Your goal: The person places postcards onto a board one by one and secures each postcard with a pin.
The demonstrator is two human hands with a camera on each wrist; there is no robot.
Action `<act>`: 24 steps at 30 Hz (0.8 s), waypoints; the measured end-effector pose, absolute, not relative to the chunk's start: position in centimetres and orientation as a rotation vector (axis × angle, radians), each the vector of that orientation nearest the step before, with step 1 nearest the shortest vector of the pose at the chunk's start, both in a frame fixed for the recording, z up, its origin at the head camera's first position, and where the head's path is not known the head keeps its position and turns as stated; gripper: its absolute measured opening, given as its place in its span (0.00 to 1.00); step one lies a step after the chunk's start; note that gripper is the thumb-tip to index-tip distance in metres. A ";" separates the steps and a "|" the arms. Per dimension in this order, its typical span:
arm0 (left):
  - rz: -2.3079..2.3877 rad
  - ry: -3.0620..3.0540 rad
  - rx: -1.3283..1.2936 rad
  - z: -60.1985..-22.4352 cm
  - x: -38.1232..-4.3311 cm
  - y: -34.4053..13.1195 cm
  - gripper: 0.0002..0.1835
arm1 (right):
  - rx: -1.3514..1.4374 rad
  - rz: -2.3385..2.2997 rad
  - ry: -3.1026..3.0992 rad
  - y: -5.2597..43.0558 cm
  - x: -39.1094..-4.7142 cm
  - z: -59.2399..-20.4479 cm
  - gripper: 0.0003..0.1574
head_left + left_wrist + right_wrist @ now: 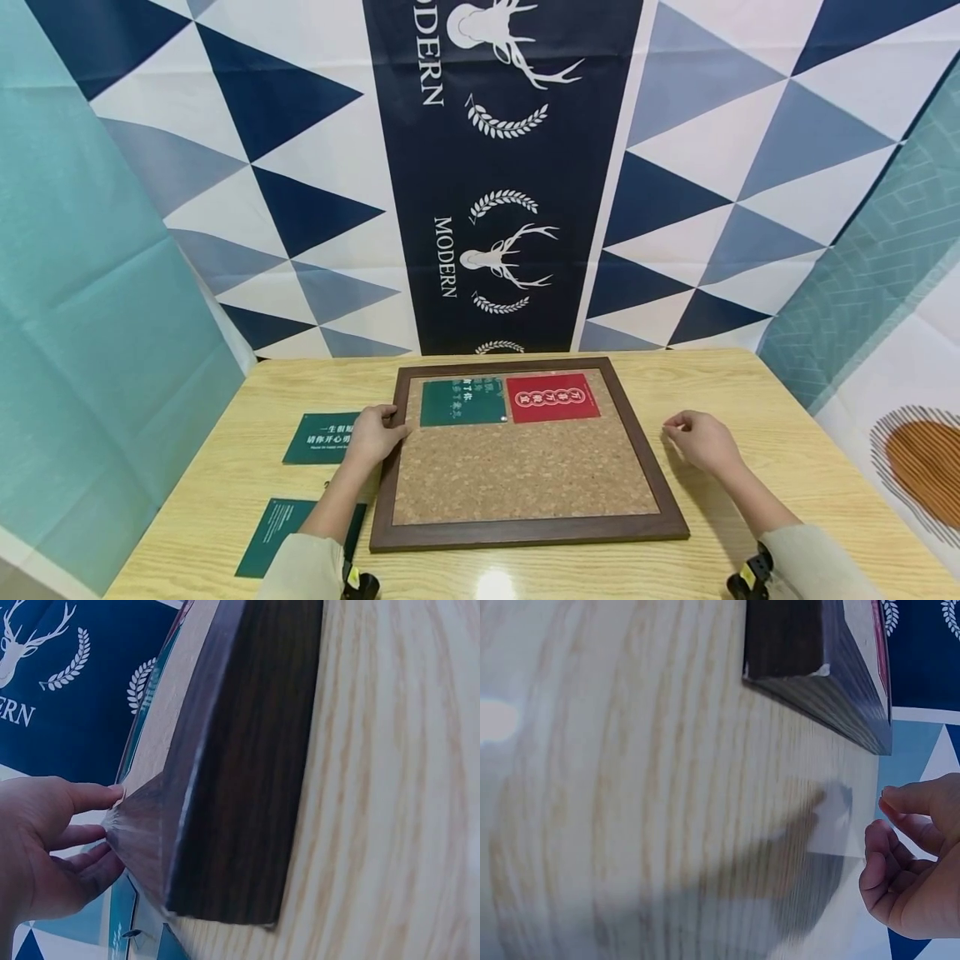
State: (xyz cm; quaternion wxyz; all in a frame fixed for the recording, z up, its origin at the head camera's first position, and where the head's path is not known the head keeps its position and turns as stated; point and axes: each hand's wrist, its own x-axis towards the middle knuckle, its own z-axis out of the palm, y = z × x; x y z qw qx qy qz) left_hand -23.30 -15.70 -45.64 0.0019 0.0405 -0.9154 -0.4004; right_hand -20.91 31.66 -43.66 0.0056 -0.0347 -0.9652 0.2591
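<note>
A brown-framed cork board [525,479] lies on the table. Along its upper edge sit a green card [462,403] and a red card [553,397], side by side. My left hand [372,435] grips the board's left rail, thumb and fingers at its edge; in the left wrist view the hand [56,844] is at the receding side rail. Off the board's right side, my right hand [705,442] hovers above the table, loosely curled. Its thumb and index tips are close together in the right wrist view, and I see nothing between them.
Two more green cards lie on the table left of the board: one [307,446] by my left hand, another [262,533] nearer, partly under the left forearm. A small dark item [327,484] lies between them. A patterned cloth [510,175] hangs behind the wooden table [555,575].
</note>
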 end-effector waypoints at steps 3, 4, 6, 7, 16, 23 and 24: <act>-1.250 -2.864 0.122 -45.6 -23.2 -15.7 0.26 | -0.108 0.810 -3.023 31.7 -21.0 -43.5 0.16; -1.250 -2.858 0.120 -45.6 -23.2 -15.6 0.27 | -0.108 0.817 -3.022 31.7 -21.0 -43.5 0.16; -1.246 -2.843 0.115 -45.6 -23.3 -15.6 0.27 | -0.108 0.826 -3.018 31.7 -21.0 -43.4 0.16; -1.244 -2.832 0.113 -45.5 -23.3 -15.5 0.27 | -0.109 0.834 -3.014 31.6 -21.0 -43.3 0.16; -1.220 -2.761 0.095 -44.9 -23.6 -14.8 0.27 | -0.091 0.832 -2.994 31.4 -21.3 -42.7 0.16; -1.236 -2.740 0.057 -44.3 -23.8 -14.0 0.27 | -0.070 0.841 -2.987 30.9 -21.4 -42.3 0.16; -1.240 -2.737 0.052 -44.2 -23.8 -13.8 0.27 | -0.066 0.840 -2.986 30.9 -21.4 -42.2 0.16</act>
